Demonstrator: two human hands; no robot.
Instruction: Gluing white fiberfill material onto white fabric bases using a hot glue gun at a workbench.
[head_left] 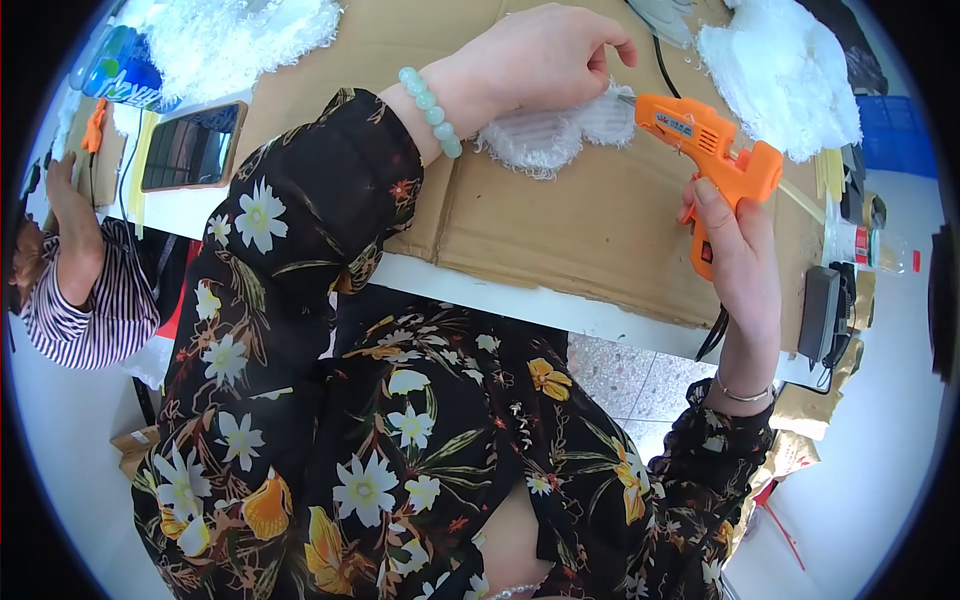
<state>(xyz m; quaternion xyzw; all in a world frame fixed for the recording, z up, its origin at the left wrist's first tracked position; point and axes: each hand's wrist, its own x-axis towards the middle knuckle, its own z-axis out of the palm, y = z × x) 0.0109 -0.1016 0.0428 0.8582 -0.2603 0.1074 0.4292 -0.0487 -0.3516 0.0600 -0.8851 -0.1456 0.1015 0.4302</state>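
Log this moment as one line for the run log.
left hand: pressing white fuzzy piece on cardboard sheet | right hand: holding orange glue gun | nozzle: at the piece's edge

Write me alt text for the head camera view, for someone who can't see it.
A person's right hand holds an orange glue gun, nozzle at a fuzzy white fabric piece that the left hand presses onto a cardboard sheet. More white fluffy pieces lie nearby; another person in a striped sleeve sits at the left.

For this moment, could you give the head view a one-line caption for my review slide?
Left hand presses a fluffy white piece onto cardboard while right hand aims an orange glue gun at it.
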